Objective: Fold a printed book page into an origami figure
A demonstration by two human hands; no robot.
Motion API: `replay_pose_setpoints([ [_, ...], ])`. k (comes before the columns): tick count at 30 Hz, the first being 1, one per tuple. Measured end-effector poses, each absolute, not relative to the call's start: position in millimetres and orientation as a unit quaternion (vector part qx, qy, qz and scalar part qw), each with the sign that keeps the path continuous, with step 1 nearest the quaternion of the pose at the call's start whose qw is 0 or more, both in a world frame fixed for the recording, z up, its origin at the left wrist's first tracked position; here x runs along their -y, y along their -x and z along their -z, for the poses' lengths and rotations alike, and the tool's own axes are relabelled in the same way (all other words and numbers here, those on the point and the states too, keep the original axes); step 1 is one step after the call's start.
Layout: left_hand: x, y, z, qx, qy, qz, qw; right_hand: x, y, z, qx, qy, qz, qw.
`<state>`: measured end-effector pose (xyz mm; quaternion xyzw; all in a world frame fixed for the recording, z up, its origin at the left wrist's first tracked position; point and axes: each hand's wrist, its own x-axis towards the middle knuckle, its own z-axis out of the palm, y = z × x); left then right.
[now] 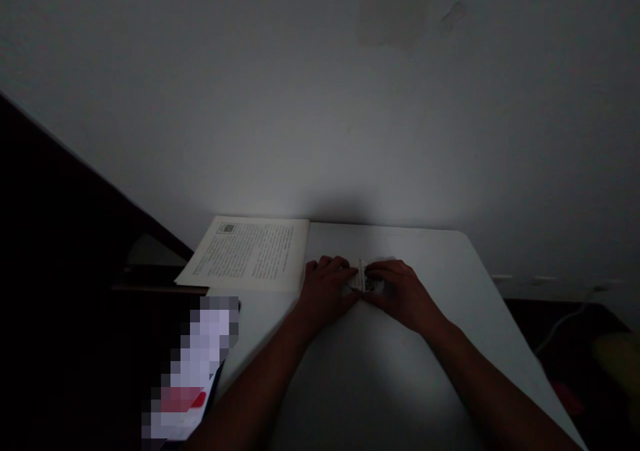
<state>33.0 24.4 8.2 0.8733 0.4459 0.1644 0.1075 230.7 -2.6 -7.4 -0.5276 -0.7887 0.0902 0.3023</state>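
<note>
A small folded piece of printed paper (361, 276) sits between my two hands over the white table (400, 364). My left hand (327, 284) grips its left side, thumb near the front and fingers bent behind. On the opposite side my right hand (403, 291) pinches the paper between thumb and fingers. The fingers cover much of the paper, so its exact folded shape is hard to make out. Printed sheets (250, 251) lie flat to the left of my left hand, with rows of text and a small square code in a corner.
A lit phone or tablet screen (200, 364), partly blurred out, is at the table's left edge beside my left forearm. A pale wall (320, 104) rises directly behind the table. A thin cable (563, 321) runs at the right, in dim light.
</note>
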Motion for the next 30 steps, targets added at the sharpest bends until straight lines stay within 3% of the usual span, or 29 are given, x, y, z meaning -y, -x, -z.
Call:
replay_pose_setpoints([
  [8,-21.9,-33.8,-6.2,-0.49,-0.84,-0.194,0.128,3.0,-228.1,4.6,0.764,0.55,-0.121,0.315],
  [15,-33.3,-34.0,-9.6,-0.541,-0.772,-0.24,0.231,-0.5,-229.8,3.3,0.719,0.572,-0.181,0.35],
  [21,-43.2,-34.5,-13.2,-0.566,-0.719,-0.27,0.3,-8.3,-233.7,9.1,0.708,0.59,-0.163,0.353],
  [25,-42.1,-37.4,-9.9,-0.564,-0.735,-0.257,0.275,-10.6,-233.6,10.2,0.709,0.599,-0.132,0.347],
  [30,-29.3,-43.3,-5.6,-0.519,-0.818,-0.209,0.131,-7.6,-233.9,8.2,0.742,0.565,-0.12,0.34],
])
